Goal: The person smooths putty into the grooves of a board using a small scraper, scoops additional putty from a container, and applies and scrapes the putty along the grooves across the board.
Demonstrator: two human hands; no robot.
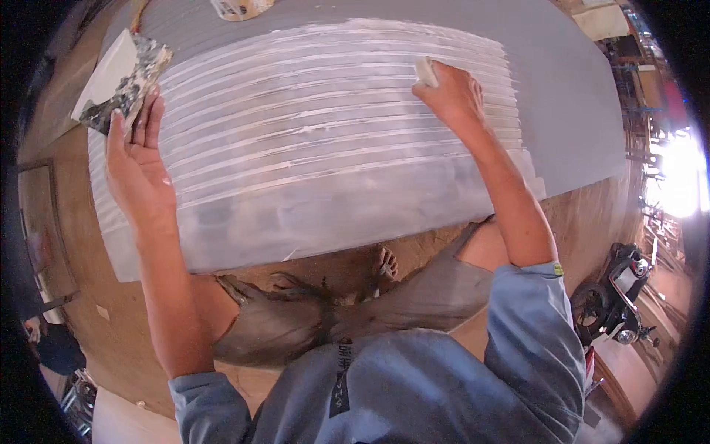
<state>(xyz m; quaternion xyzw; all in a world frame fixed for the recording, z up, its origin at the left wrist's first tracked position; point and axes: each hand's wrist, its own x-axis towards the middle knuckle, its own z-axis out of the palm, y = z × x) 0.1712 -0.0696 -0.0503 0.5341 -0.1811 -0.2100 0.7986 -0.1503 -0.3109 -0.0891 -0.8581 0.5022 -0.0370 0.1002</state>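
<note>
A large grey panel point(569, 111) lies in front of me, its middle coated with white paste in long, roughly parallel ridges. My left hand point(144, 174) holds a paste-smeared mixing board point(111, 74) at the left edge, thumb on its near face and fingers behind; white paste and dark stains cover it. On the right part of the ridged area, my right hand point(460, 96) grips a small pale spreader point(425, 72), its fingers closed round it. Whether the spreader's edge touches the panel is hard to tell. A smoother, thinly smeared band runs along the panel's near side.
At the panel's far edge stands a paste-marked container point(240, 7), partly cut off. My bent legs point(399, 292) are close to the near edge. A motorcycle point(614, 296) is parked to the right, on the brown floor point(111, 251). Clutter lines the far right, beside a bright opening.
</note>
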